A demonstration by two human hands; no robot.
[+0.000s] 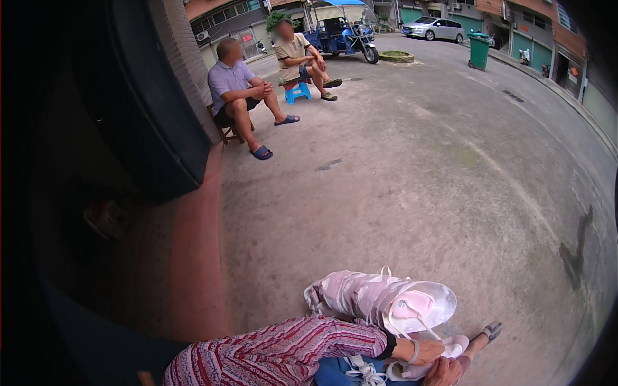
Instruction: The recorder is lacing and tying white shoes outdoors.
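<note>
At the lower right, my left hand (427, 352) comes out of a red-and-white patterned sleeve with a black cuff, a pale bracelet at its wrist. Its fingers are closed at a pale pink-and-white shoe (456, 346). Just below, my right hand (444, 372) is curled against the same shoe. What the fingertips pinch is too small to make out. White shoelaces (364, 372) lie bunched on blue cloth (331, 373) left of the hands. Beyond my hands a long bundle of pale pink shoes (360, 293) in clear plastic lies on the ground, a pink insole showing at its end.
A foot in a grey shoe (492, 330) rests right of my hands. Ahead, one person (235, 83) sits on a wooden chair, another (296, 58) on a blue stool (297, 92). A dark door (148, 96) and reddish sill (199, 257) bound the left. Farther off stands a green bin (479, 51).
</note>
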